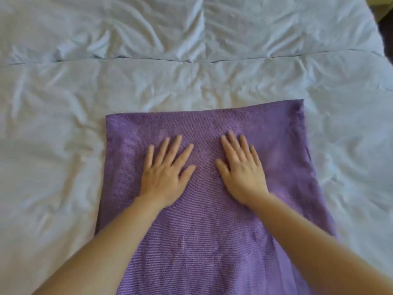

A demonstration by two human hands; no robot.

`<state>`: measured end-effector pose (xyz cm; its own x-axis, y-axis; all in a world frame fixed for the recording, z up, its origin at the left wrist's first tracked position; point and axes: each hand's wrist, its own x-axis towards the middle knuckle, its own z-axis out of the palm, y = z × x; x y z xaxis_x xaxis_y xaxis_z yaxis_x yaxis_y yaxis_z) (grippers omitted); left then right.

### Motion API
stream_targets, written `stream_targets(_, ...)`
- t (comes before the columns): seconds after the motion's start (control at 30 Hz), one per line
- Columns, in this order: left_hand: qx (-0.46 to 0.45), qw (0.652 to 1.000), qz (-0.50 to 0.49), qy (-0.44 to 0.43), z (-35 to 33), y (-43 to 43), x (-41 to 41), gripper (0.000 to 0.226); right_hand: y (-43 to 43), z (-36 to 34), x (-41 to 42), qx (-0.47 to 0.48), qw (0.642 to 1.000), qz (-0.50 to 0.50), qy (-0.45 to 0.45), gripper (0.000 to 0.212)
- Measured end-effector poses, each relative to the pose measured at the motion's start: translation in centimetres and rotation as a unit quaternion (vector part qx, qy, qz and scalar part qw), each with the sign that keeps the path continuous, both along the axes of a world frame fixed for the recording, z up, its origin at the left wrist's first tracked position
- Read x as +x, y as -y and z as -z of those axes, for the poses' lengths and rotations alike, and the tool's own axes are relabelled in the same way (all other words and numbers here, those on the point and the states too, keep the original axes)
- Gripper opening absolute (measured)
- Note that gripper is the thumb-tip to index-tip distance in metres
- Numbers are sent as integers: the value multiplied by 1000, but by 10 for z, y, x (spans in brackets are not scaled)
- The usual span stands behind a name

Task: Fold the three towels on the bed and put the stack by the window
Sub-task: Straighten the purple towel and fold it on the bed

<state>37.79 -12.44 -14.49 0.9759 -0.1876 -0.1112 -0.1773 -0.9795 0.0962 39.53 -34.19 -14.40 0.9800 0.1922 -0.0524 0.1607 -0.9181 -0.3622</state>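
Lying flat on the rumpled pale-blue bed sheet point(63, 145), the purple woven towel point(212, 241) runs off the near edge of view. The left hand point(165, 177) and right hand point(242, 171) rest palm-down on it side by side, fingers straight and spread, gripping nothing.

no text to read here
the purple towel point(212, 231) shows only its plain weave, with no label, brand or number that can be made out. a small dark fleck point(307, 151) at its right edge is too small to tell. the pale sheet of the bed point(191, 39) carries no lettering or sign.
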Motion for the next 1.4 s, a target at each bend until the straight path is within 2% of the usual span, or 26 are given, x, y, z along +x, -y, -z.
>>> stream_targets(0.07, 40, 997, -64, -12, 16, -32, -7, 63, 29, 15, -13, -78, 997, 6, -10, 66)
stream_targets(0.17, 106, 987, -123, -8, 18, -85, -9, 66, 96, 13, -4, -143, 983, 116, -12, 70)
stream_targets(0.23, 105, 982, -156, 1, 7, -87, -18, 68, 113, 2, -5, -137, 972, 188, -24, 68)
stream_targets(0.3, 57, 987, -148, 30, -8, -56, -36, 66, 88, -12, -19, -87, 973, 213, -2, 68)
stream_targets(0.37, -2, 998, -50, 42, -14, -11, -66, 60, 43, -21, -49, -34, 989, 140, 11, 66)
stream_targets(0.43, -19, 999, 28, 14, -10, 20, -100, 57, 11, -14, -91, -41, 998, 38, -16, 63)
stream_targets(0.47, -19, 999, 27, -1, -6, 21, -111, 57, 10, -10, -106, -62, 998, 12, -31, 63)
stream_targets(0.53, 3, 1000, -23, -13, 6, 1, -121, 58, 37, -1, -123, -94, 994, 33, -50, 66)
stream_targets(0.63, 55, 996, -74, -15, 5, -33, -128, 62, 96, 1, -136, -144, 981, 122, -47, 67)
stream_targets(0.73, 29, 992, -122, 4, -11, -16, -142, 65, 99, -13, -150, -126, 974, 186, -39, 59)
stream_targets(0.8, -31, 998, -49, 23, -19, 23, -171, 60, 66, -22, -174, -70, 987, 144, -8, 60)
stream_targets(0.87, -44, 998, 46, 3, -21, 55, -209, 57, 36, -22, -214, -54, 997, 50, -21, 59)
stream_targets(0.9, -37, 998, 56, -11, -19, 57, -225, 56, 33, -19, -234, -64, 997, 23, -34, 60)
stream_targets(0.93, -29, 999, 41, -20, -15, 50, -237, 56, 41, -16, -250, -76, 996, 24, -49, 61)
stream_targets(1.07, 30, 998, -47, -11, -4, -4, -267, 60, 115, -8, -289, -141, 977, 137, -79, 65)
stream_targets(1.17, 12, 994, -109, -6, -17, -4, -290, 64, 130, -18, -312, -142, 967, 192, -89, 67)
stream_targets(1.23, -30, 998, -60, 4, -26, 26, -317, 61, 101, -32, -329, -84, 981, 165, -51, 64)
stream_targets(1.33, -45, 996, 75, -22, -26, 61, -371, 58, 58, -33, -377, -46, 998, 34, -31, 61)
stream_targets(1.4, -32, 997, 54, -39, -17, 47, -395, 57, 68, -27, -410, -81, 994, 15, -77, 62)
